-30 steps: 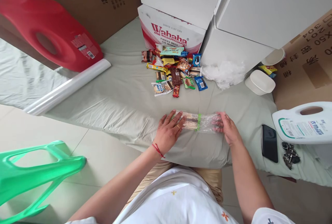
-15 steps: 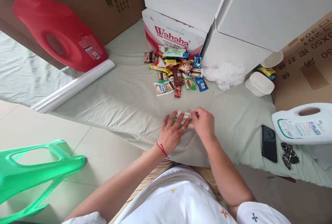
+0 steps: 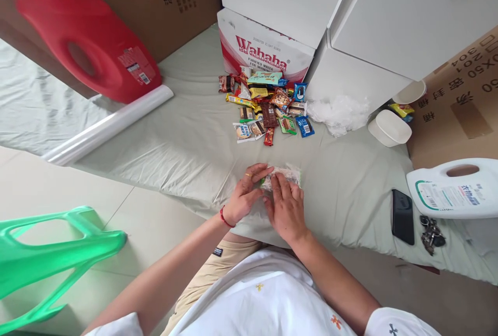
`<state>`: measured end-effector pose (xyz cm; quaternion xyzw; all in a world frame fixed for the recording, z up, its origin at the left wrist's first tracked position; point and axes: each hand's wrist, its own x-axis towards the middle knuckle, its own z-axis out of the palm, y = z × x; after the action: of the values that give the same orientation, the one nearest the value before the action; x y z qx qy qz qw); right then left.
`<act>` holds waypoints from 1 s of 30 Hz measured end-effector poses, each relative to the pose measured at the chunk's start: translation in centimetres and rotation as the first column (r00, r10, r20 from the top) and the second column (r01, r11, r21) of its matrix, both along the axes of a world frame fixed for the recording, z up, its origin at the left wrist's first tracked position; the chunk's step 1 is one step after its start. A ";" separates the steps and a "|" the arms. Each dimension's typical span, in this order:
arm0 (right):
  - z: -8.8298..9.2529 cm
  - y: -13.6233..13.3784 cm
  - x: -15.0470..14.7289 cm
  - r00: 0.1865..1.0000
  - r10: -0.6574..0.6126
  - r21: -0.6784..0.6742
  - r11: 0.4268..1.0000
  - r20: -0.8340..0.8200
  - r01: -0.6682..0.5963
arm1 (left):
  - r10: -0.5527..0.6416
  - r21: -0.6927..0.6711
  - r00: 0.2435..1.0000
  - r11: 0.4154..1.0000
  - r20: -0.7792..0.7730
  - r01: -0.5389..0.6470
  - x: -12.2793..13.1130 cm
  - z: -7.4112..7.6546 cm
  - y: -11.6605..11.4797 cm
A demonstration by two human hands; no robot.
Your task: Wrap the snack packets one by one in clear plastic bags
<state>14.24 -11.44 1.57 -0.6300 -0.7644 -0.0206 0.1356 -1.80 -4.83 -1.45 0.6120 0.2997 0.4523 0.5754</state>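
Note:
A small packet (image 3: 291, 172) in clear, wrinkled plastic, with a bit of green at its left end, lies near the front edge of the cloth-covered surface. My right hand (image 3: 288, 211) rests over its front part, fingers stretched out and flat on the plastic. At the packet's left end is my left hand (image 3: 241, 198), its fingers extended and its thumb apart from them, the fingertips at the wrapper's edge. What is inside the packet is partly hidden by my fingers. Beyond it, a heap of wrapped snacks (image 3: 268, 113) lies in front of a Wahaha box (image 3: 264, 48).
To the left are a red jug (image 3: 97, 51), a clear plastic roll (image 3: 112, 124) and a green stool (image 3: 66, 242). On the right stand crumpled plastic (image 3: 338, 113), a white tub (image 3: 389, 127), a phone (image 3: 403, 217), keys (image 3: 431, 235) and a white detergent bottle (image 3: 455, 188).
My right hand has gone from a pinch at the packet's right end to lying flat on it. My left hand has slid off the packet's top to its left end.

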 end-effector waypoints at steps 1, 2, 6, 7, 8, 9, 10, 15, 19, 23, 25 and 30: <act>-0.3 -0.4 0.0 1.000 0.008 0.006 1.000 -0.008 -0.008 | 0.005 0.032 0.999 0.999 -0.035 -0.004 0.0 0.7 0.0; -0.6 -0.7 0.0 1.000 0.013 0.010 1.000 -0.019 -0.013 | 0.030 0.097 0.995 0.995 -0.098 -0.021 0.2 1.6 0.1; -1.0 -0.8 -0.1 0.996 0.002 0.042 0.999 -0.090 0.002 | 0.083 0.449 0.932 0.889 -0.353 0.091 2.4 5.1 0.7; -1.0 -0.7 -0.1 0.994 -0.001 0.049 0.999 -0.114 0.006 | 0.050 0.500 0.911 0.848 -0.409 0.178 3.0 5.8 1.1; -1.0 -0.6 -0.1 0.991 -0.001 0.049 0.999 -0.134 0.008 | 0.009 0.528 0.883 0.804 -0.470 0.273 3.6 6.2 1.5; -1.1 -0.5 -0.1 0.989 0.001 0.043 0.999 -0.147 0.006 | -0.026 0.534 0.847 0.766 -0.531 0.358 4.1 6.4 1.9; -1.0 -0.5 -0.1 0.989 0.004 0.027 1.000 -0.147 0.000 | -0.050 0.519 0.810 0.744 -0.585 0.421 4.3 6.4 2.4; -0.9 -1.1 0.3 0.995 0.025 -0.060 0.998 -0.101 -0.031 | 0.011 0.349 0.696 0.871 -0.718 0.346 3.1 4.2 4.0; -1.3 -1.7 0.4 0.991 0.052 -0.037 0.998 -0.124 -0.057 | 0.073 0.300 0.654 0.923 -0.753 0.242 1.8 2.8 3.7; -1.9 -2.7 0.7 0.985 0.108 -0.043 0.992 -0.136 -0.115 | 0.100 0.311 0.667 0.928 -0.738 0.205 2.0 2.5 3.1; -1.7 -3.2 1.5 0.968 0.170 -0.071 0.980 -0.183 -0.186 | 0.109 0.316 0.672 0.929 -0.732 0.194 2.3 2.5 2.9; 1.6 -2.8 5.6 0.827 0.089 -0.119 0.975 -0.555 -0.185 | 0.147 0.334 0.649 0.927 -0.746 0.173 2.6 2.1 2.6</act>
<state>19.89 -14.19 3.13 -0.5620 -0.7361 0.2343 0.2957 0.78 -2.26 0.65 0.8449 0.4160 0.1984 0.2714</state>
